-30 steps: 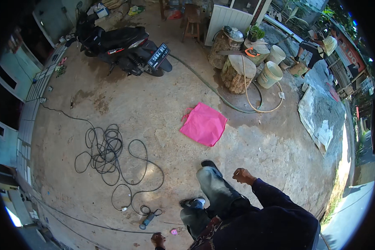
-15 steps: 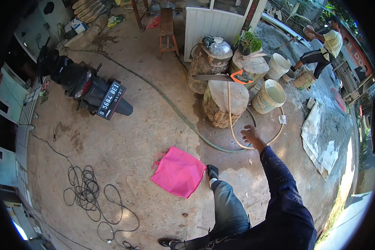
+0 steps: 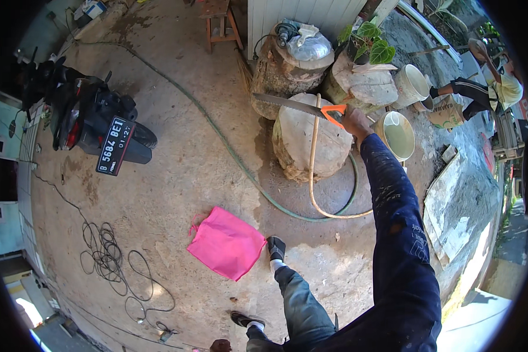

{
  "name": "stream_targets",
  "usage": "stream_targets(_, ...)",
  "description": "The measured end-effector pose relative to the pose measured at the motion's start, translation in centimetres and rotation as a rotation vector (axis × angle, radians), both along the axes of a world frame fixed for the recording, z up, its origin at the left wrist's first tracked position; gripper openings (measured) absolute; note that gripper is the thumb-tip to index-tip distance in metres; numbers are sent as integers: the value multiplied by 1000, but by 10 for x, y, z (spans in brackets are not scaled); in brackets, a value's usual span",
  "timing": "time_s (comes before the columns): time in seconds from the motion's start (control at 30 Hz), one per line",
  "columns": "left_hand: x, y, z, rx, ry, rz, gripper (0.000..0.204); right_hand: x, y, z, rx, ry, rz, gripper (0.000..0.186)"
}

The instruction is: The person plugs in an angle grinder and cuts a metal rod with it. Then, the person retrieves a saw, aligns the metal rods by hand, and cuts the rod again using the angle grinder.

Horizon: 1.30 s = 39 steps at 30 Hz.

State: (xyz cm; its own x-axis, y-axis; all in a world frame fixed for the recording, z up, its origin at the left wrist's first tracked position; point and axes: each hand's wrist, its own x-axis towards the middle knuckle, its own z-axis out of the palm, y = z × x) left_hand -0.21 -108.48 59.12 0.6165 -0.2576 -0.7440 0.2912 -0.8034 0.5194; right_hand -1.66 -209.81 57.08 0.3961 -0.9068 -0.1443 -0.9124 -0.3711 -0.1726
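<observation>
"Over the stumps (image 3: 334,144), how far has the work got? Report from the left."

"My left hand (image 3: 220,345) shows only in part at the lower edge; whether it holds anything, I cannot tell. My right hand (image 3: 356,122) is closed round the handle (image 3: 334,108) of the saw (image 3: 296,105). Its blade points left, over the top of the front stump, and crosses the tan hose (image 3: 311,167)."

"Done, and outstanding?"

"Done, in my judgement: the reach and the grasp. Outstanding: any clear lift. Seen from above, blade and stump overlap, so I cannot confirm whether they touch."

"Counts, same order."

"Scooter (image 3: 102,108): one. Cord (image 3: 108,252): one, lying in loops. Stool (image 3: 215,8): one, at the upper edge. Pink bag (image 3: 227,243): one, flat on the ground (image 3: 170,170), just beside my forward shoe (image 3: 276,249). My shoes: two. Green hose (image 3: 246,173): one; its curve meets the tan one below the stumps, and I cannot tell whether they join. Power tool (image 3: 284,34): one, on the rear left stump. Saw: one, in my grip. Tan hose: one. Stumps: three. Potted plant (image 3: 369,46): one, by the rear right stump. Pale buckets (image 3: 401,95): two, right of my right hand. Co-worker (image 3: 504,92): one, at the right, well apart from my hands."
</observation>
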Motion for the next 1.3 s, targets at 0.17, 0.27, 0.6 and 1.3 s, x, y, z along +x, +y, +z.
stream_targets(0.17, -28, -13, 19, -20, -15, 99, 15, 76, 3, 54, -47, -76, 261, 40)
stream_targets(0.27, -21, -49, 3, -75, -29, 47, 14, 119, -9, 61, -211, -39, 425, 40)
stream_targets(0.6, 10, -119, 89, -183, -222, 135, 15, 141, 28, 91, -213, -52, 422, 33)
stream_targets(1.3, 16, -19, 70, -619, 382, 1458, 74, 86, 818, 146, 863, -84, 1544, 30)
